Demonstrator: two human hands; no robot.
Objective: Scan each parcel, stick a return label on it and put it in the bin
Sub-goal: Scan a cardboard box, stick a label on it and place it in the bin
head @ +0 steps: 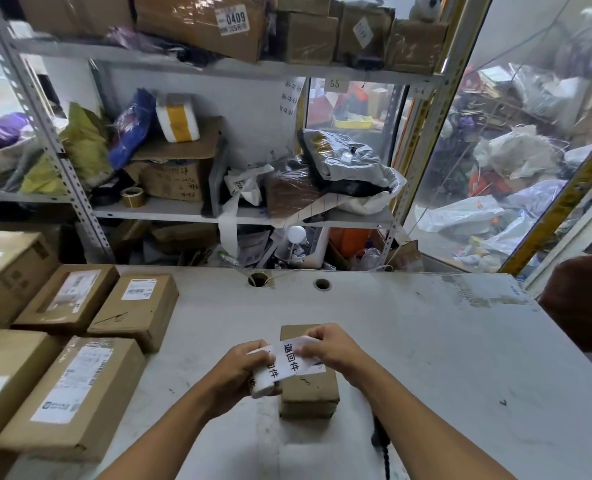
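A small brown cardboard parcel [309, 389] lies on the grey table [426, 341] in front of me. Just above it my left hand [242, 370] grips a roll of white return labels [264, 379] printed with black characters. My right hand [332, 348] pinches the free end of the label strip [292, 355], which is stretched between both hands over the parcel's top. Several more brown parcels with white shipping labels [76, 393] are stacked at the table's left side. No scanner or bin is clearly visible.
Metal shelves [218, 211] behind the table hold boxes, bags and tape rolls. Two cable holes [322, 284] sit at the table's far edge. A black coiled cable [384, 448] hangs at the near edge. A dark brown object [582, 303] stands at the right; piled bags lie behind a glass panel.
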